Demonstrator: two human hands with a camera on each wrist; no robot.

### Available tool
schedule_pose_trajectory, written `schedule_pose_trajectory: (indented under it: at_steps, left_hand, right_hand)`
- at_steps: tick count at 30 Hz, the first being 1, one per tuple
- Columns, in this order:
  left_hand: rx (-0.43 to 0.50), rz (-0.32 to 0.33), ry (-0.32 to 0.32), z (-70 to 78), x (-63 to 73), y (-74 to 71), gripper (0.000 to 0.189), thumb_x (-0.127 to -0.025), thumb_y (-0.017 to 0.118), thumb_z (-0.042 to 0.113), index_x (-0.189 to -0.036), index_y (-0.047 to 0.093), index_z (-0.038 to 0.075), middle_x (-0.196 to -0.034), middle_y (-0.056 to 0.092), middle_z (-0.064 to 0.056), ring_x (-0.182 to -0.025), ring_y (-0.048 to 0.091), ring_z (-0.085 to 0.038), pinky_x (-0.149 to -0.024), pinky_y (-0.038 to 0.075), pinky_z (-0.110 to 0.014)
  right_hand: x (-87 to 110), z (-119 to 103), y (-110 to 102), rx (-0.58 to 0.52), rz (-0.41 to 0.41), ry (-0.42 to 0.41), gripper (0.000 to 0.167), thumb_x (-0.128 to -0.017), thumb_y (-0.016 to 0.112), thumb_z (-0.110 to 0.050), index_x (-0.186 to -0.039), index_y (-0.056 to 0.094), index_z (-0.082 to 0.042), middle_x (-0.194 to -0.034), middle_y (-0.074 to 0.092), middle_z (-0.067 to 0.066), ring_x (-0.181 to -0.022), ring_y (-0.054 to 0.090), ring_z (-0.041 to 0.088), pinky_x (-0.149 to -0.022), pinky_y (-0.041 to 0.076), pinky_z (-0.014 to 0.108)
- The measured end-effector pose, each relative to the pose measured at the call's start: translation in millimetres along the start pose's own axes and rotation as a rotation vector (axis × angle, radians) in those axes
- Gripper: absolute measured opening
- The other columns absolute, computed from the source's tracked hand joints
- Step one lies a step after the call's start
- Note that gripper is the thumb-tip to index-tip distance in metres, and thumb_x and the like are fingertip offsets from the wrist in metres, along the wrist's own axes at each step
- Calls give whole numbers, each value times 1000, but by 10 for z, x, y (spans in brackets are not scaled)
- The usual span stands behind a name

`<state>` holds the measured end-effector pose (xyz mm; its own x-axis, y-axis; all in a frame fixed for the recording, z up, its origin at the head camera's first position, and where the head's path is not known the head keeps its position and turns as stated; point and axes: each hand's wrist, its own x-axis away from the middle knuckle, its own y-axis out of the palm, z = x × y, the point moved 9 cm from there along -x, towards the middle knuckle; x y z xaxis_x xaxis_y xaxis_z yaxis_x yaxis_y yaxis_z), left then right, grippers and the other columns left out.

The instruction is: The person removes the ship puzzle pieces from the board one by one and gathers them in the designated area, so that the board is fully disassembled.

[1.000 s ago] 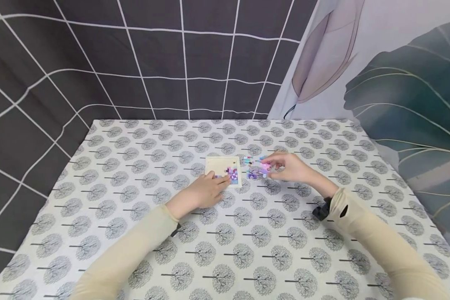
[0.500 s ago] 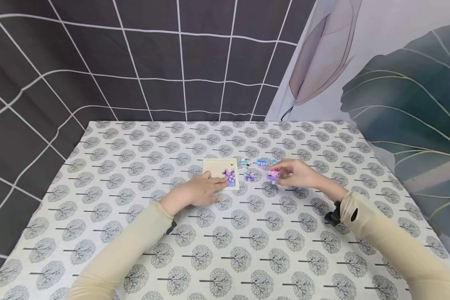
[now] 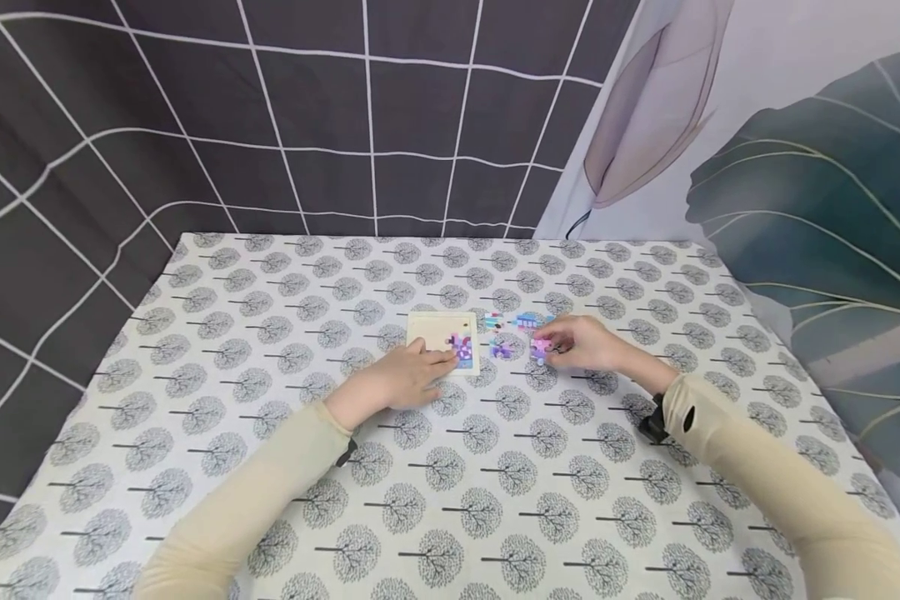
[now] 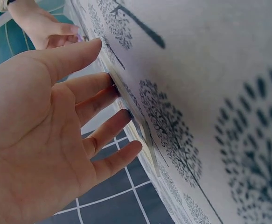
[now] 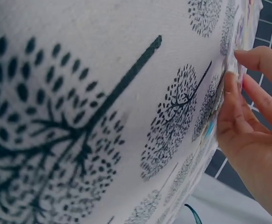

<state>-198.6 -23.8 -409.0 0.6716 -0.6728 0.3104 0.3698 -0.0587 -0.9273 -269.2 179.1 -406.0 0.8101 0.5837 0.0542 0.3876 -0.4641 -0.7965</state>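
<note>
A cream puzzle tray (image 3: 424, 327) lies on the table, with purple, white and blue jigsaw pieces (image 3: 462, 347) fitted in its right part. My left hand (image 3: 408, 377) rests at the tray's lower edge, fingertips on those pieces; in the left wrist view its fingers (image 4: 103, 84) are nearly straight against the tray's edge. To the right, my right hand (image 3: 587, 342) pinches a pink and purple jigsaw piece (image 3: 541, 348) between thumb and fingers, low over the cloth. The right wrist view shows that piece only edge-on and partly hidden.
Several loose jigsaw pieces lie between tray and right hand: a purple one (image 3: 500, 350), a teal and red one (image 3: 493, 322) and a blue one (image 3: 527, 322). A tree-print cloth (image 3: 450, 508) covers the table. A dark gridded curtain (image 3: 307, 117) hangs behind.
My right hand has drawn the pink piece slightly right, off the loose pieces, and its angle has changed. The blue piece behind shows more fully. My left hand stays on the tray.
</note>
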Motion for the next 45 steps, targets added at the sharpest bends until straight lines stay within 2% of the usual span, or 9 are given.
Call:
schedule_pose_trajectory:
  at_steps: [8,15,19,23,27,33,37,40,45]
  left_hand:
    - [-34,-9,-13,-14,-2,35,59,-97,46,35,-147,27,13,-153,25,2,-97,40,-17,-77,44,-29]
    - [-32,7,-12,-10,-19,31,60,-96,49,35,-147,27,13,-153,25,2,-97,39,-17,-78,44,-29]
    - [-31,8,-15,-14,-25,36,60,-96,48,35,-147,27,13,-153,25,2,-100,40,-18,-82,46,-31]
    - [-48,9,-7,17,-32,2,59,-96,48,34,-146,29,10,-153,26,-2,-120,41,-28,-100,43,-40]
    - [-79,23,-12,57,-54,-27,57,-96,48,34,-145,32,7,-152,29,-5,-135,31,-33,-110,32,-46]
    - [-122,1,-57,70,-63,20,59,-96,48,37,-145,32,9,-152,28,-2,-129,36,-27,-106,38,-42]
    - [-75,-5,-69,58,-58,10,60,-95,49,37,-145,31,8,-153,27,-2,-131,34,-31,-106,37,-44]
    - [-42,-8,-70,32,-49,7,60,-95,49,36,-146,31,9,-153,26,-2,-134,30,-33,-108,34,-46]
    - [-58,5,-35,16,-48,18,59,-96,48,38,-146,31,11,-153,27,-1,-123,39,-28,-97,45,-40]
  right_hand:
    - [-36,-118,39,183,-1,-49,40,-71,75,-11,-111,67,-7,-101,66,8,-76,56,15,-66,49,27]
    - [-56,-170,61,191,-23,-40,43,-70,74,-7,-112,66,-5,-99,64,7,-85,57,18,-70,51,29]
    - [-49,-183,65,209,-31,-53,43,-72,74,-8,-115,65,-5,-101,63,7,-86,58,19,-73,53,31]
    - [-31,-209,46,216,-15,-78,43,-73,74,-8,-115,64,-5,-106,63,11,-87,60,20,-74,54,32]
    - [-16,-220,34,207,-9,-87,42,-74,74,-9,-114,64,-4,-110,62,11,-89,61,21,-74,55,32]
    - [-12,-268,-16,191,-2,-98,39,-75,72,-9,-113,65,-4,-108,64,9,-90,60,23,-75,54,36]
    - [-41,-293,-59,166,8,-101,40,-76,73,-11,-115,65,-6,-106,65,7,-89,60,21,-75,54,36]
    - [-67,-292,-61,161,4,-99,43,-77,75,-15,-118,64,-8,-106,65,5,-90,60,19,-74,54,35]
    - [-106,-348,-76,120,16,-139,45,-77,76,-17,-118,63,-7,-107,65,9,-94,62,24,-80,55,40]
